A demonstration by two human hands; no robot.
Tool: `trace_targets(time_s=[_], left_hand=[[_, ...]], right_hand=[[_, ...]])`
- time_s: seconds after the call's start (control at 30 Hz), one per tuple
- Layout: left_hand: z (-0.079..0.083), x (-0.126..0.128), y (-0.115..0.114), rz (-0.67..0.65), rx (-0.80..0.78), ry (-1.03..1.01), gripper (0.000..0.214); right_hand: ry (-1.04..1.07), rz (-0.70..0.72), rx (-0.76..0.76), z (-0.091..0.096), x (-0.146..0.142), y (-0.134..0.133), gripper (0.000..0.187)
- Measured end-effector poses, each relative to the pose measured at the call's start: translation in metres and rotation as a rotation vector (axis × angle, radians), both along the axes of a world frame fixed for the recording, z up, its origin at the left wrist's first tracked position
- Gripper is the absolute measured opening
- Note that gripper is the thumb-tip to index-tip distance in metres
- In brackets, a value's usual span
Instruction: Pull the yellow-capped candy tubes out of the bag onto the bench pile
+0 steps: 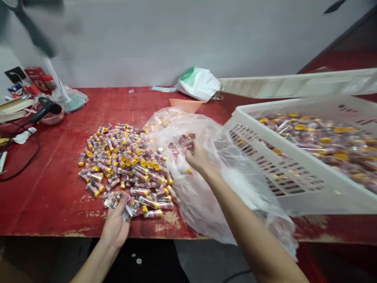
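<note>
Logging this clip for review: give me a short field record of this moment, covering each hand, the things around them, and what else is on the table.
Left hand: cupped palm-up at the near edge of a pile of yellow-capped tubes, with a few tubes on the fingers
Right hand: closed on tubes inside a clear plastic bag
Things: white slotted crate, full of similar tubes, to the right of the bag
Rest: red table, black hair dryer, white-and-green plastic bag

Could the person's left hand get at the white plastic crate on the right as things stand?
Probably not without a long stretch: the left hand sits at the near edge of the pile of yellow-capped tubes, while the clear plastic bag and right arm lie between it and the white plastic crate.
</note>
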State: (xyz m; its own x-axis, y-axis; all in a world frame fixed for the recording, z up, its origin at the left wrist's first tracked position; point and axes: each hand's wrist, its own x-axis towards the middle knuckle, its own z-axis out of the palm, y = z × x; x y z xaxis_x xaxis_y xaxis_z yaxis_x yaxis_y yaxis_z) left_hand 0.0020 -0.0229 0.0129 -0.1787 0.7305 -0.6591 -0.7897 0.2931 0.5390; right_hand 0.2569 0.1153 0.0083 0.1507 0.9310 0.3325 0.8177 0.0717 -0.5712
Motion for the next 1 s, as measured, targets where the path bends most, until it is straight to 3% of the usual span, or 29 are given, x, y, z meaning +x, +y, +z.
trace_targets(time_s=[0.07,0.13,0.2,0.3,0.43,0.57,0.73,0.83,1.0], left_hand=[[-0.002,0.002,0.002,0.001,0.017,-0.029,0.012],[-0.004,0.005,0.000,-0.023,0.058,-0.047,0.016],[-0.005,0.006,-0.003,-0.056,0.110,-0.056,0.020],[-0.006,0.002,-0.010,-0.082,0.126,-0.038,0.022],[-0.004,-0.007,-0.012,-0.049,0.034,-0.027,0.011],[0.002,-0.012,-0.010,-0.019,0.004,-0.091,0.006],[0.005,-0.011,-0.013,-0.036,-0.018,-0.129,0.008],[0.004,-0.009,-0.016,-0.089,0.017,-0.115,0.016],[0.003,-0.005,-0.022,-0.175,0.141,0.000,0.040]], right_hand=[[0.107,0.155,-0.085,0.002,-0.034,-0.047,0.028],[0.509,0.429,-0.295,0.000,-0.074,-0.093,0.032],[0.766,0.489,-0.363,-0.006,-0.109,-0.124,0.031],[0.887,0.434,-0.320,-0.012,-0.136,-0.136,0.035],[0.916,0.450,-0.298,-0.011,-0.132,-0.134,0.027],[0.738,0.514,-0.198,-0.001,-0.117,-0.151,0.032],[0.463,0.534,0.052,0.005,-0.109,-0.173,0.039],[0.345,0.561,0.157,0.003,-0.106,-0.176,0.037],[0.166,0.595,0.256,0.009,-0.096,-0.179,0.056]])
